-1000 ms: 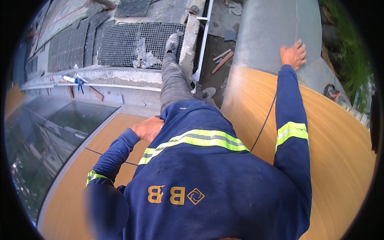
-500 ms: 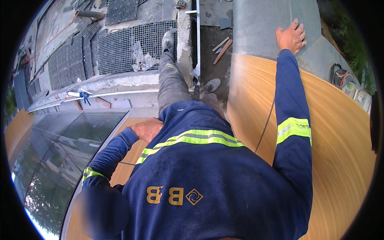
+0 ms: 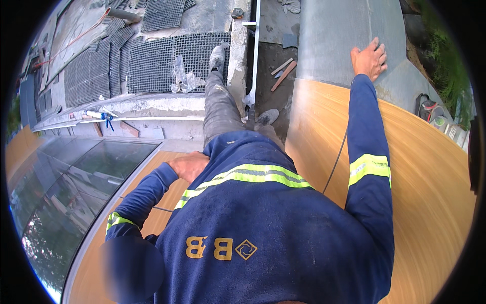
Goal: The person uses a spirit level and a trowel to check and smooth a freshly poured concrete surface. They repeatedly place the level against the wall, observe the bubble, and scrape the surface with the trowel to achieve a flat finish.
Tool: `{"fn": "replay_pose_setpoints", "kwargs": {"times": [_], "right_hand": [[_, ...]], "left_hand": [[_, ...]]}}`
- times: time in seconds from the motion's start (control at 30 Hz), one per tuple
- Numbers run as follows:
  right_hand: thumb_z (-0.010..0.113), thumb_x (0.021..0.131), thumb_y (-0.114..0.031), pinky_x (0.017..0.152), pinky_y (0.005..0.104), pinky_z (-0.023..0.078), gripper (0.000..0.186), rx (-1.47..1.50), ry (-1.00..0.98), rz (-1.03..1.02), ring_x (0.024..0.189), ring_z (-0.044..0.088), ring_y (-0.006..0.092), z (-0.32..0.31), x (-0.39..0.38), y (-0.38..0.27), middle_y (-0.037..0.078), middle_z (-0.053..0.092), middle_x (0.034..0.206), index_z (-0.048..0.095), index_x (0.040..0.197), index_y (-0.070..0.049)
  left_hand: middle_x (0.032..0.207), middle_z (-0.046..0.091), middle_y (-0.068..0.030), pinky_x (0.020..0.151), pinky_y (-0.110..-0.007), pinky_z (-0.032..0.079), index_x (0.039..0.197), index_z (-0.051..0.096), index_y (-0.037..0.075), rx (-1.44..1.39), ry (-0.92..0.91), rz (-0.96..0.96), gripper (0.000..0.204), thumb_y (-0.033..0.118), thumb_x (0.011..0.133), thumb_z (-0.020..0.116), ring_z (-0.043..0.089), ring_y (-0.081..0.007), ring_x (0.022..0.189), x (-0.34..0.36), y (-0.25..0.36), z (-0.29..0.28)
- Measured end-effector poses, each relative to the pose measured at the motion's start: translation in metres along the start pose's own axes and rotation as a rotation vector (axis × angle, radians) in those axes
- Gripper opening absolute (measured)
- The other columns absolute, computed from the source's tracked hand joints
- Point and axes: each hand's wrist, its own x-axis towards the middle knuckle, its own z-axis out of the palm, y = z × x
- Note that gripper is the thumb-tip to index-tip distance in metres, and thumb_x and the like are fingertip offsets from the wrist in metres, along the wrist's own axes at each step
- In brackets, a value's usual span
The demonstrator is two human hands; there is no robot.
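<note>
My right hand (image 3: 369,60) rests on a grey slab (image 3: 334,45), just past the edge of a curved wood-grain panel (image 3: 430,187). Its thumb and fingers are apart, and nothing shows in it. At my waist, my left hand (image 3: 189,166) presses against the hem of my navy jacket (image 3: 268,218); its fingers are hidden at the cloth. Behind that hand lies a flat wood-grain panel (image 3: 157,188), beside a large glass pane (image 3: 101,162).
Black grid mats (image 3: 154,63) lie across the concrete at far left, with crumpled clear plastic (image 3: 185,76) on them. A caulking gun (image 3: 104,116) sits on the ledge. My feet straddle a metal upright (image 3: 255,55). Wood strips (image 3: 283,76) lie in the gap; a tape measure (image 3: 237,13) is beyond.
The surroundings have shifted slightly down and to the right in view. My right hand stays on the grey slab and my left hand stays at my waist.
</note>
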Motion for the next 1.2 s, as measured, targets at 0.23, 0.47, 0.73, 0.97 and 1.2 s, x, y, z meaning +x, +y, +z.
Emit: {"fn": "replay_pose_setpoints", "kwargs": {"times": [0.23, 0.47, 0.73, 0.97, 1.2], "right_hand": [[0.069, 0.086, -0.035, 0.117, 0.0603, 0.033, 0.082, -0.024, -0.006, 0.008, 0.148, 0.039, 0.0374, -0.013, -0.002, -0.007, 0.019, 0.041, 0.160, 0.039, 0.158, -0.012], [0.072, 0.085, -0.032, 0.115, 0.0590, 0.036, 0.083, -0.019, -0.011, 0.004, 0.147, 0.041, 0.0369, -0.026, -0.002, -0.019, 0.018, 0.042, 0.160, 0.039, 0.158, -0.012], [0.072, 0.086, -0.032, 0.117, 0.0570, 0.035, 0.083, -0.064, -0.028, 0.025, 0.149, 0.038, 0.0350, -0.032, -0.006, -0.015, 0.017, 0.040, 0.162, 0.037, 0.159, -0.011], [0.072, 0.087, -0.033, 0.118, 0.0546, 0.034, 0.084, -0.058, -0.055, 0.032, 0.150, 0.037, 0.0332, -0.037, -0.007, -0.020, 0.016, 0.039, 0.162, 0.036, 0.160, -0.011], [0.072, 0.086, -0.031, 0.117, 0.0547, 0.034, 0.084, -0.044, -0.078, 0.051, 0.151, 0.037, 0.0329, -0.042, -0.005, -0.011, 0.016, 0.039, 0.162, 0.036, 0.159, -0.010]], "left_hand": [[0.108, 0.072, -0.0200, 0.087, -0.050, 0.054, 0.109, 0.067, 0.007, 0.044, 0.038, -0.004, 0.056, 0.044, 0.071, 0.081, 0.067, -0.0449, 0.105, -0.003, -0.020, 0.026], [0.110, 0.072, -0.0200, 0.086, -0.049, 0.054, 0.113, 0.067, 0.008, 0.076, 0.092, 0.011, 0.061, 0.046, 0.068, 0.083, 0.067, -0.0443, 0.105, -0.003, -0.024, 0.042], [0.112, 0.074, -0.0159, 0.087, -0.048, 0.055, 0.117, 0.066, 0.012, 0.089, 0.136, 0.069, 0.063, 0.046, 0.067, 0.084, 0.068, -0.0417, 0.106, 0.000, -0.018, 0.038], [0.113, 0.073, -0.0177, 0.086, -0.048, 0.054, 0.116, 0.067, 0.011, 0.098, 0.091, 0.012, 0.061, 0.047, 0.069, 0.084, 0.068, -0.0426, 0.105, 0.002, -0.031, 0.049], [0.113, 0.071, -0.0209, 0.088, -0.049, 0.053, 0.114, 0.068, 0.009, 0.068, 0.098, 0.004, 0.062, 0.049, 0.069, 0.084, 0.067, -0.0442, 0.106, -0.004, -0.005, 0.030]]}}
